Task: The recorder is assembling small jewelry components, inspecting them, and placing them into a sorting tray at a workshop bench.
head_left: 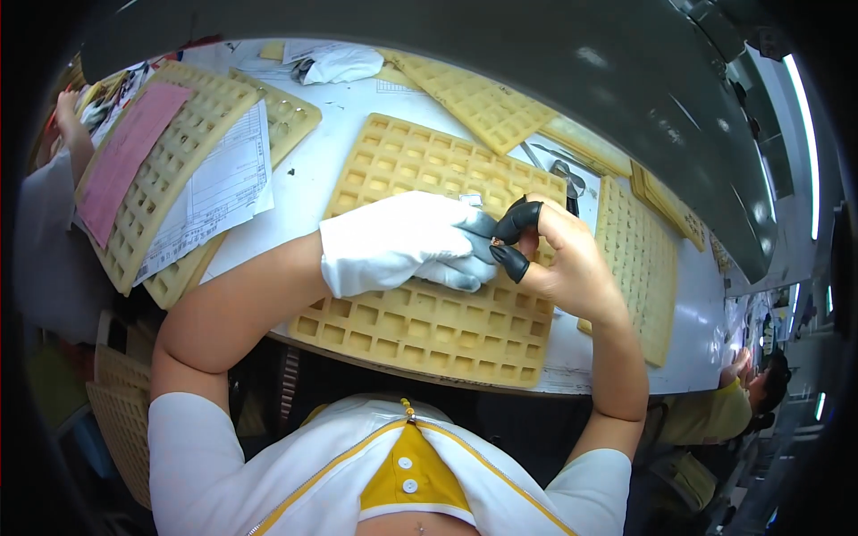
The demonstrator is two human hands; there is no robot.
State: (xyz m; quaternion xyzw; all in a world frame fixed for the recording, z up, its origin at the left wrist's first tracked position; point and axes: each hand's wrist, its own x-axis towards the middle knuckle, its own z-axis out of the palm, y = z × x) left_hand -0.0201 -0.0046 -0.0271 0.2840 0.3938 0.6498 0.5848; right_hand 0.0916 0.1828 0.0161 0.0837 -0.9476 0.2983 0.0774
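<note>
A white glove with greyed fingertips covers my left hand (411, 241). Its fingers are curled together, and what they hold, if anything, is hidden. Black finger cots sit on the thumb and fingers of my right hand (559, 255), which pinches a tiny copper-coloured piece (496, 242) right at the left fingertips. The piece is too small to name. Both hands are over a yellow tray (402, 335) with rows of square pockets, lying at the front of the white table. Just beyond the fingers a small pale item (470, 199) rests on the tray.
More yellow pocket trays (639, 268) lie right and behind. At left, a pink sheet (134, 156) and printed papers (214, 192) lie with stacked trays. Black-handled pliers (569, 179) rest behind my right hand. A dark machine housing (536, 71) overhangs the back. Other people sit at both sides.
</note>
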